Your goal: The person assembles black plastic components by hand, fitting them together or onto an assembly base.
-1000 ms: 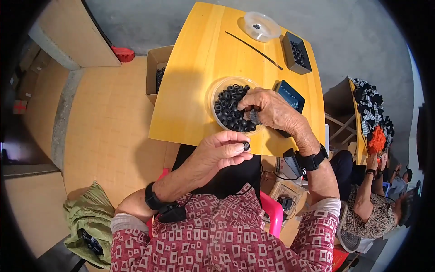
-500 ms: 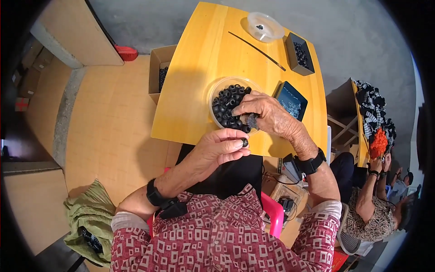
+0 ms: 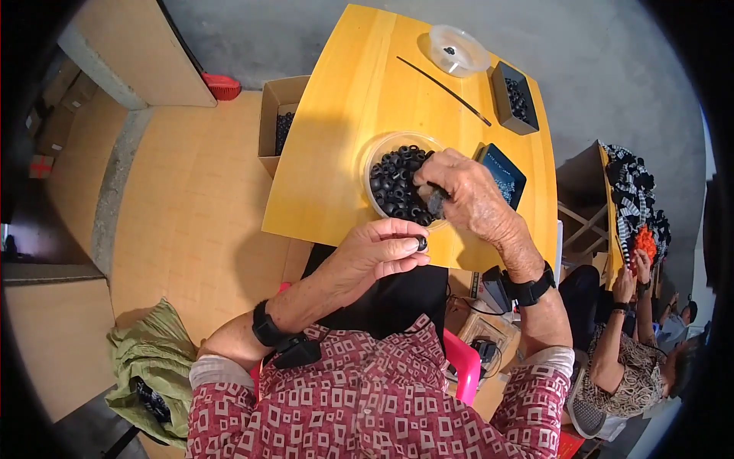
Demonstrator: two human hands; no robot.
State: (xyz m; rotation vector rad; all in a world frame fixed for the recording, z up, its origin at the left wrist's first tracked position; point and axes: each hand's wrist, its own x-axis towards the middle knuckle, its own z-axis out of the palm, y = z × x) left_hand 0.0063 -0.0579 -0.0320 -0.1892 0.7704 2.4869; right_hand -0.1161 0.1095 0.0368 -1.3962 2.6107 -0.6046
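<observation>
My left hand (image 3: 375, 250) pinches a small black ring-like piece (image 3: 422, 242) between thumb and fingers, just off the near edge of the table. A clear round bowl (image 3: 370, 145) full of black ring-like pieces (image 3: 394, 180) stands beyond it. Over the bowl's right side, my right hand (image 3: 480, 195) is curled with its fingers bent inward. A dark grey fuzzy scrap (image 3: 437, 202) shows under its fingers; the fingertips are partly hidden.
A blue-black tray (image 3: 506, 172) of small shiny bits lies right of the bowl. Farther back are a dark box (image 3: 514, 99) of black pieces, a thin dark rod (image 3: 443, 90) and another clear bowl (image 3: 459, 52). At right, a co-worker (image 3: 627, 359) handles an orange bundle (image 3: 646, 243).
My right hand has drawn its fingers back from the pieces and curled them more. My left hand still pinches the black piece. The whole view has shifted slightly.
</observation>
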